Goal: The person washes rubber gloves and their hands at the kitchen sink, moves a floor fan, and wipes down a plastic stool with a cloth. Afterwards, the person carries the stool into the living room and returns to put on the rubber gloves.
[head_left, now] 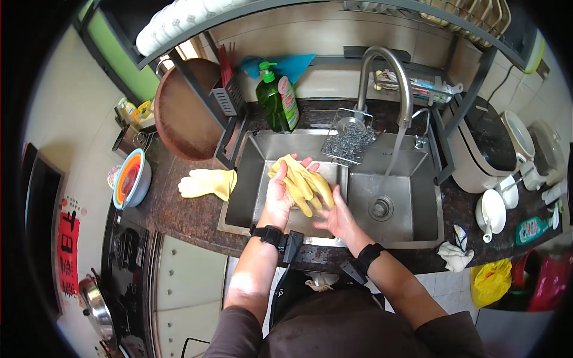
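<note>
Above the left basin, my left hand [276, 190] has its fingers curled round a yellow rubber glove [301, 182], whose limp fingers droop toward the right. My right hand [339, 219] is just beside those drooping glove fingers, its thumb raised and its slightly blurred fingers apart. Whether it touches the glove is hard to see. A second, paler yellow rubber glove [206, 184] lies flat on the dark counter left of the sink. Water runs from the curved tap [406, 107] into the right basin [397, 224].
A wire rack with steel scourers [349, 143] sits at the sink's back. Behind the left basin stands a green soap bottle [276, 104]. Stacked bowls [132, 179] and a round wooden board [186, 113] are leftward; a cloth [456, 253] and white cup [490, 210] rightward.
</note>
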A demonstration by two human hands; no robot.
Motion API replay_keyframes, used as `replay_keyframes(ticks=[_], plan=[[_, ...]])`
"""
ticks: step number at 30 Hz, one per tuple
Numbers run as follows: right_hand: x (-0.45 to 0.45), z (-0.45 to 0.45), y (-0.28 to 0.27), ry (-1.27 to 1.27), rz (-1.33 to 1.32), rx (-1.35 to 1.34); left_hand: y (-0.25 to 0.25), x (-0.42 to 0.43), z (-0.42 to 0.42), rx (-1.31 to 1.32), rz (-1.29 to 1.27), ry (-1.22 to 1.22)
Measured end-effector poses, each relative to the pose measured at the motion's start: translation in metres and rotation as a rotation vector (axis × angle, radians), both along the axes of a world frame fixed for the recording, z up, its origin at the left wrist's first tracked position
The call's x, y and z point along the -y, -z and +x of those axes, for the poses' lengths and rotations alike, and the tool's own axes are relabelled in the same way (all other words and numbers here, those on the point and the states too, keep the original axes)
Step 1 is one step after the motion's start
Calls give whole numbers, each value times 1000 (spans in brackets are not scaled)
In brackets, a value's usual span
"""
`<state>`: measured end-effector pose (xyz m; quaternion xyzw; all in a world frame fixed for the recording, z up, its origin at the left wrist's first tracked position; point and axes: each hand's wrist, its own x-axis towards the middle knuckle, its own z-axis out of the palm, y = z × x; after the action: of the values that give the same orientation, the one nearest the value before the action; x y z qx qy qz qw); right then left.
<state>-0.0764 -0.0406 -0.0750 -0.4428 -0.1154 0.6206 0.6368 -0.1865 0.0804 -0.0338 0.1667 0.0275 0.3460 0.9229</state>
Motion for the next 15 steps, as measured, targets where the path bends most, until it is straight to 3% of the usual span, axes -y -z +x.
replay_keyframes(ticks=[2, 5, 6, 7, 9, 12, 13, 15], plan=[[8, -1, 11, -223, 183, -543, 12, 1, 8, 11, -43, -5], [-2, -5, 13, -49, 313, -485, 24, -3, 18, 31, -114, 1], [-4, -2, 1, 21, 358, -298, 30, -7, 19, 46, -117, -36], [-6, 1, 0, 154, 238, -320, 33, -11, 19, 65, -121, -75], [-16, 8, -6, 188, 197, -2, 41, -19, 15, 57, -126, -59], [-38, -2, -10, 273, 94, 297, 57, -34, 1, 106, -291, 6], [-46, -9, -14, 263, 78, 318, 64, -37, -5, 126, -311, 2], [-62, -23, -26, 306, 43, 620, 76, -44, -16, 139, -268, 100]])
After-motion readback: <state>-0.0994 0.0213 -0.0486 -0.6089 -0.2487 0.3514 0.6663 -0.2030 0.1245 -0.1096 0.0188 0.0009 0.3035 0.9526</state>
